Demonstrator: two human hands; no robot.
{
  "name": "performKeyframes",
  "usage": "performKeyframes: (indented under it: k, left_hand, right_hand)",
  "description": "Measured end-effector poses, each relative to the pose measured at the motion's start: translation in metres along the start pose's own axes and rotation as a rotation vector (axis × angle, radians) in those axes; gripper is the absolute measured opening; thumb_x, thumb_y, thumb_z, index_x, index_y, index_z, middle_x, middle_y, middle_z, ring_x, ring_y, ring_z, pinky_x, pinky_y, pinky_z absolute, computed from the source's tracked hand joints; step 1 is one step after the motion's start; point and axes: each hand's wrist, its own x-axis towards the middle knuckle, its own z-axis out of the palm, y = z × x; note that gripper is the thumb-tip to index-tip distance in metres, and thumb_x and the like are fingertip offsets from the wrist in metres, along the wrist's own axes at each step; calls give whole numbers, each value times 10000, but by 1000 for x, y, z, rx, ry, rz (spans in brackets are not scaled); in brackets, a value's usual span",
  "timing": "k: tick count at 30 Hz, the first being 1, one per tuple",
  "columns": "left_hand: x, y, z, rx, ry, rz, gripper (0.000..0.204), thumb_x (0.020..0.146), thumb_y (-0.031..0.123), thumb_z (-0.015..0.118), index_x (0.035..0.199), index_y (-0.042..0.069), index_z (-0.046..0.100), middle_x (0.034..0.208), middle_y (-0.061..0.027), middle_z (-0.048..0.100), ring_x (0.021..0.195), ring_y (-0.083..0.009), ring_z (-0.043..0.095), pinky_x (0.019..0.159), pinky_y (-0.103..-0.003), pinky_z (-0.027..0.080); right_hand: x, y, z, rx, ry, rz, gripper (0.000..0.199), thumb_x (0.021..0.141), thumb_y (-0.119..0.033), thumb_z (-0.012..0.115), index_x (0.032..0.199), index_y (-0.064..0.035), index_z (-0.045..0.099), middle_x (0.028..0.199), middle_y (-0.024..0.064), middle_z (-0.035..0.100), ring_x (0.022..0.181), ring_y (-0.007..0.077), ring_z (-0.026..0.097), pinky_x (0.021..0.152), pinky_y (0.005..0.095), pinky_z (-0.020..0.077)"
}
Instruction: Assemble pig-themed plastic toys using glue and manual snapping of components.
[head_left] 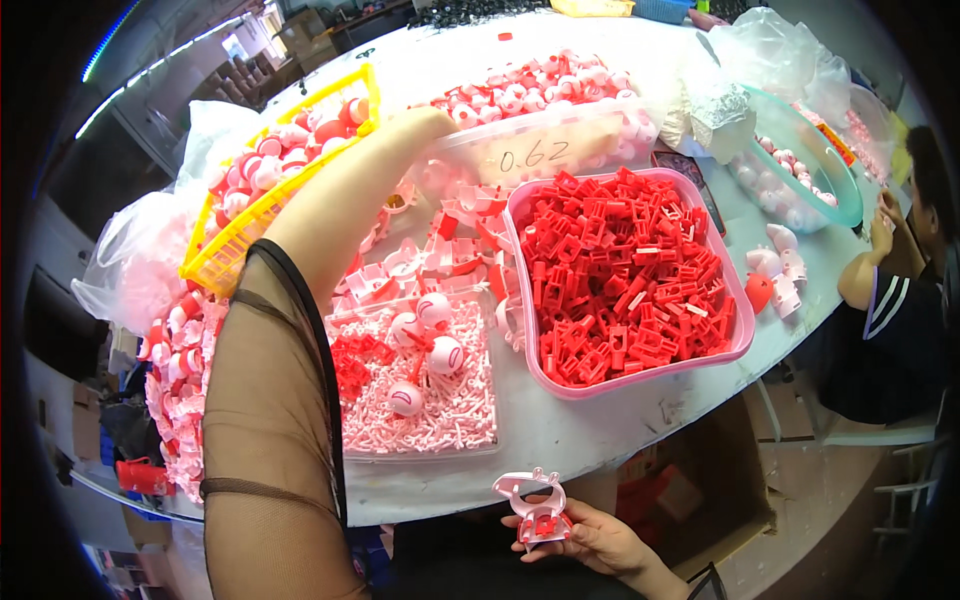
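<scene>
My right hand (602, 540) is closed on a pink plastic toy part (545, 510), in front of the table edge. An open pink ring stands up from this part, and a red piece sits in its lower half. Across the table stretches my left arm, in a sheer black sleeve. My left hand (432, 122) is at the near left end of a clear box (530, 150), close to a heap of pink and red balls (540, 88); its fingers are hidden. Below that arm, a clear tray (465, 410) carries small pink pieces, red bits and several pink balls (445, 355).
A pink tub (740, 335) full of red plastic clips stands right of the tray. Left is a yellow basket (225, 245) of red and pink balls. Pink shells (400, 265) lie between. At the right are a green bowl (850, 190) and a seated person (900, 310).
</scene>
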Motion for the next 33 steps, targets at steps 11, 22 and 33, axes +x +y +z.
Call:
performKeyframes:
  k: [11,22,33]
  left_hand:
    - [-10,3,-13,-109,-103,33,369,813,343,677,1098,112,640,1026,-76,652,867,-171,638,631,-279,527]
    - [-15,8,-14,-195,-160,62,355,828,341,667,1077,89,644,994,-80,658,826,-155,635,609,-266,519]
    - [-49,-5,-12,-833,-385,89,347,843,340,656,1056,66,649,963,-85,664,785,-138,632,587,-254,511]
  right_hand:
    - [5,-5,-3,-10,-14,14,660,954,-318,500,1428,29,200,1418,237,343,1238,316,462,1017,420,404]
    - [0,-4,0,-7,-14,-20,614,965,-280,484,1429,14,210,1409,226,359,1244,308,458,1026,426,401]
    - [-4,4,-4,5,-67,-53,535,985,-159,433,1443,-18,196,1433,190,340,1244,254,460,1036,392,396]
